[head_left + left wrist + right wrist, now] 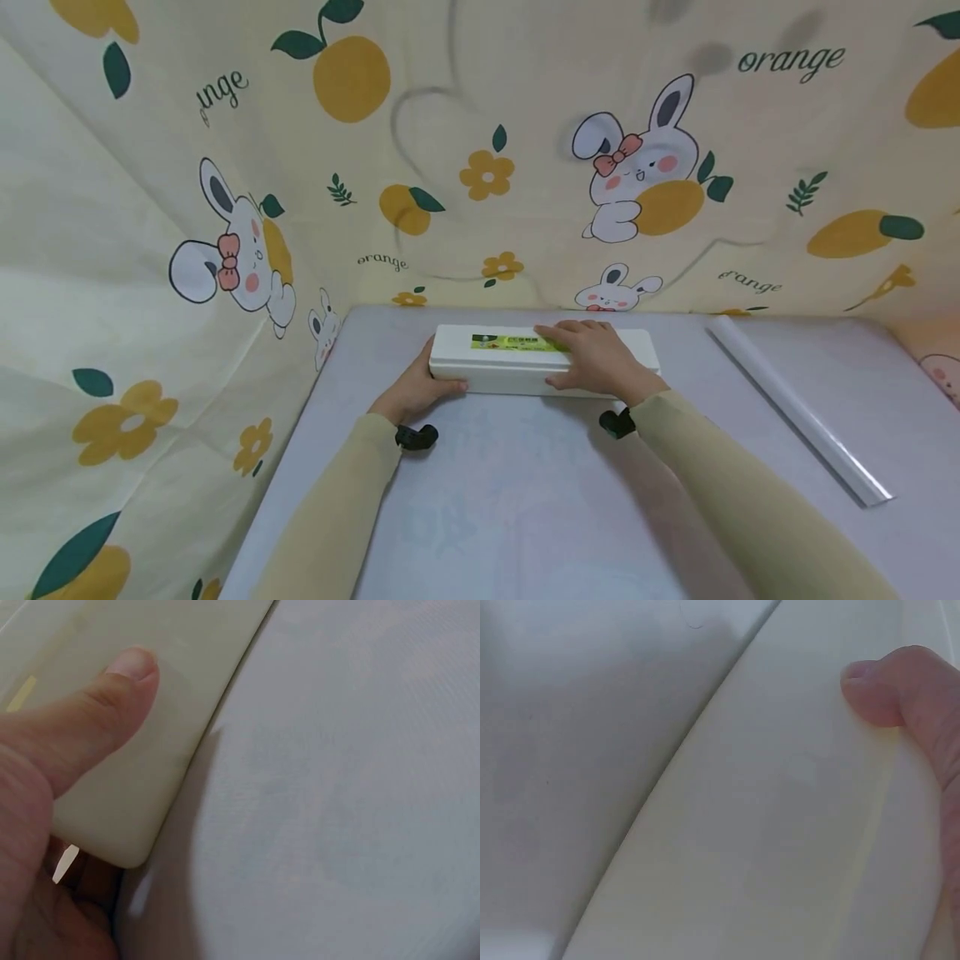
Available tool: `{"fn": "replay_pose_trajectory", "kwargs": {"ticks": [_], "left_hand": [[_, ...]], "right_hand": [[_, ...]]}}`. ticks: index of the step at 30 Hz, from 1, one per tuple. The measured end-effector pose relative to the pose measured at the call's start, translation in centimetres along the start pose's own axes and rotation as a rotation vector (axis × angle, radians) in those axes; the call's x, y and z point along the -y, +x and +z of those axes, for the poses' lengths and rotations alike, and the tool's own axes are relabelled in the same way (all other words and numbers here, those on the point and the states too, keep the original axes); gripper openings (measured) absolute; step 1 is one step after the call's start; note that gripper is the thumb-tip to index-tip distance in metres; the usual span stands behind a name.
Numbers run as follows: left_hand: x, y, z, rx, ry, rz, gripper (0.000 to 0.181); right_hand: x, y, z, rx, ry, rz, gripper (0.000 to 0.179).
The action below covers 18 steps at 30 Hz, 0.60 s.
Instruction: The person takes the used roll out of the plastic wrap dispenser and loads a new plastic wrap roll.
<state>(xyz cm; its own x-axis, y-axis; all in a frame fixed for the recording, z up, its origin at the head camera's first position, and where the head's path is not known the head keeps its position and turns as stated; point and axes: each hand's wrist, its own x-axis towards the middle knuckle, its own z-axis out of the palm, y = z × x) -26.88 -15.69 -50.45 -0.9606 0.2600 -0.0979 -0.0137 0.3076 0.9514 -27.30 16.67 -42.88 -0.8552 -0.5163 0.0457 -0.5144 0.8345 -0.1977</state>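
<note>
A long white lidded box (pixel 510 382) with a yellow-green label (pixel 498 342) on top lies crosswise near the table's far edge. My left hand (pixel 415 387) grips its left end; in the left wrist view the thumb (pixel 112 705) lies on the front face and the fingers go round the end, partly hidden. From above, my right hand (pixel 600 358) holds the right half, fingers across the lid and over part of the label. Its thumb (pixel 889 686) presses the front side in the right wrist view. The lid sits on the box.
A long, shiny, pale roll (pixel 798 412) lies slantwise on the right of the table. The white-covered table (pixel 510 500) meets a cloth printed with rabbits and oranges (pixel 480 100) at the back and left.
</note>
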Motion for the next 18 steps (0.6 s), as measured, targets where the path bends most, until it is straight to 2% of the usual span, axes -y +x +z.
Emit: {"fn": "replay_pose_trajectory", "kwargs": {"ticks": [9,18], "left_hand": [[-0.1,-0.3,0.0,0.003,-0.035,-0.008,0.101],[-0.2,-0.2,-0.2,0.005,0.024,0.014,0.105]], "right_hand": [[-0.1,0.6,-0.5,0.031,0.063,0.005,0.082],[-0.3,0.7,-1.2,0.064,0.131,0.031,0.083]]}}
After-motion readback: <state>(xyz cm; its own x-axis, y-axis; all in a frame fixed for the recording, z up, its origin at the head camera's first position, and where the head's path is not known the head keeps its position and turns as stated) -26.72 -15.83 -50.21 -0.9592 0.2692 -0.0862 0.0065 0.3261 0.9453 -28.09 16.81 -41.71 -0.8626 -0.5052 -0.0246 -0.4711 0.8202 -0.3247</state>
